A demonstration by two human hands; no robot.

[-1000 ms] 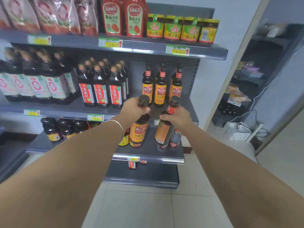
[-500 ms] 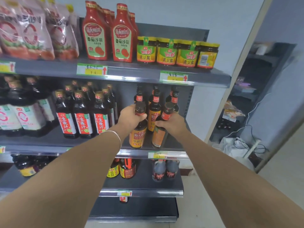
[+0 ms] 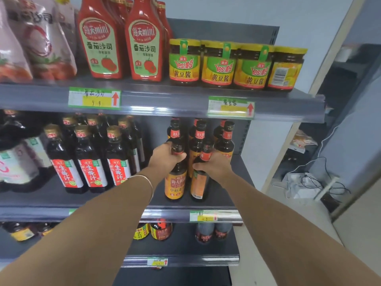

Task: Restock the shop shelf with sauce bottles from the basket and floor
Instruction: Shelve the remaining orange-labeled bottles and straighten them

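bottles: two dark sauce bottles with orange labels, left bottle (image 3: 175, 185) and right bottle (image 3: 197, 187), stand side by side at the front of the middle shelf (image 3: 242, 182). their bases are at or just above its deck; i cannot tell if they are set down.
knock risk: the back row (image 3: 226, 139) of like bottles stands just behind. pushing the pair in too far or too fast could tip one, i judge.
tilt risk: the right bottle leans a little, neck toward the right. released like that, it may rock into the left bottle or off the front lip.
clash risk: the two bottles are nearly touching, and a shove together could knock them hard.
left grip: left grip (image 3: 165, 159) is wrapped round the left bottle's neck, thumb across the front. the arm is stretched forward, with a thin bangle (image 3: 148, 182) at the wrist.
right grip: right grip (image 3: 214, 166) is clamped on the right bottle just under its red neck band, thumb across the front, fingers hidden behind.
next need: judged, both bases should sit flat before either hold loosens.
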